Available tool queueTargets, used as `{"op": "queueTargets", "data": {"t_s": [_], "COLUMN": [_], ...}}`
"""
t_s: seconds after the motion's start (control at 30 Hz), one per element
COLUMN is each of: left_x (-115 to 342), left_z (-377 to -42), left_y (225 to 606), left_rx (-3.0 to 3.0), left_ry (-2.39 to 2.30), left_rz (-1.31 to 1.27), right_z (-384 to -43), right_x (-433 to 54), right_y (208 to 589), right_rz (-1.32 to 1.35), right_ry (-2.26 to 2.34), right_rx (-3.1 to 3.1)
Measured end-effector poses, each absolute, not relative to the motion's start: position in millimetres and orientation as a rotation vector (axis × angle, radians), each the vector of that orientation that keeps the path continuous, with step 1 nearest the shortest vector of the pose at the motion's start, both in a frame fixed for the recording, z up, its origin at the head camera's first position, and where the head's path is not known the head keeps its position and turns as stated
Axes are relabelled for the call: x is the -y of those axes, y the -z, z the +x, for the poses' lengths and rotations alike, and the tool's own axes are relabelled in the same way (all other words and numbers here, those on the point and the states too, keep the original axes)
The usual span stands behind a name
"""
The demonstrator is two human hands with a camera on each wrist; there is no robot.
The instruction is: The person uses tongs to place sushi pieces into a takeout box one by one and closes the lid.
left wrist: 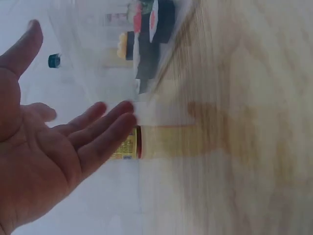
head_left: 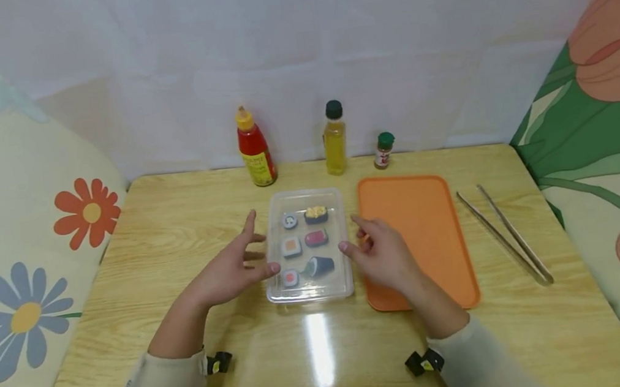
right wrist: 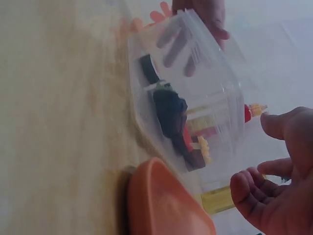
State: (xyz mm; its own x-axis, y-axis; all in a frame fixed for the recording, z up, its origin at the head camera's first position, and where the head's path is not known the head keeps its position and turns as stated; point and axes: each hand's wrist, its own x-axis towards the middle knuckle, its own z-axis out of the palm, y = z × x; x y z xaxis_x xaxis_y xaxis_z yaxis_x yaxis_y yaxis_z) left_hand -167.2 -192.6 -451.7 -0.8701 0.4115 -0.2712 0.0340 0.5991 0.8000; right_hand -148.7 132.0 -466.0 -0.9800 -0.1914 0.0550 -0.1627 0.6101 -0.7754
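Note:
A clear plastic box (head_left: pixel 310 292) stands on the table with several toy-like sushi pieces inside, among them a roll with yellow topping (head_left: pixel 316 214), a pink-topped piece (head_left: pixel 316 237) and a dark cone-shaped hand roll (head_left: pixel 320 265). At the box's left side is my left hand (head_left: pixel 233 269), fingers spread, thumb tip overlapping the near left edge in the head view. My right hand (head_left: pixel 384 253) hovers by the right side over the tray, its thumb near the box edge and its fingers loosely bent. In the right wrist view, nothing lies between that hand's thumb and fingers.
An orange tray (head_left: pixel 427 208) lies right of the box, with metal tongs (head_left: pixel 504 235) beyond it. Along the back stand a red sauce bottle (head_left: pixel 257 155), an oil bottle (head_left: pixel 335 145) and a small green-capped spice jar (head_left: pixel 384 150). A white cloth (head_left: pixel 299 65) hangs behind the table.

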Motion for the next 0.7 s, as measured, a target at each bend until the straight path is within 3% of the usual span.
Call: {"op": "queueTargets", "data": {"t_s": [0.4, 0.7], "left_x": [174.6, 167.8], "left_z": [-219.8, -229.0], "left_y": [471.6, 480.1], "left_rx": [-2.477, -2.473], "left_ry": [-1.333, -1.277], "left_rz": [0.398, 0.284], "right_z": [-212.2, -224.5], "right_x": [-115.0, -113.9], "right_y": [473.3, 480.8], "right_rz": [-0.409, -0.387], "right_ry": [1.202, 1.268], "right_rx": [-2.796, -2.700]}}
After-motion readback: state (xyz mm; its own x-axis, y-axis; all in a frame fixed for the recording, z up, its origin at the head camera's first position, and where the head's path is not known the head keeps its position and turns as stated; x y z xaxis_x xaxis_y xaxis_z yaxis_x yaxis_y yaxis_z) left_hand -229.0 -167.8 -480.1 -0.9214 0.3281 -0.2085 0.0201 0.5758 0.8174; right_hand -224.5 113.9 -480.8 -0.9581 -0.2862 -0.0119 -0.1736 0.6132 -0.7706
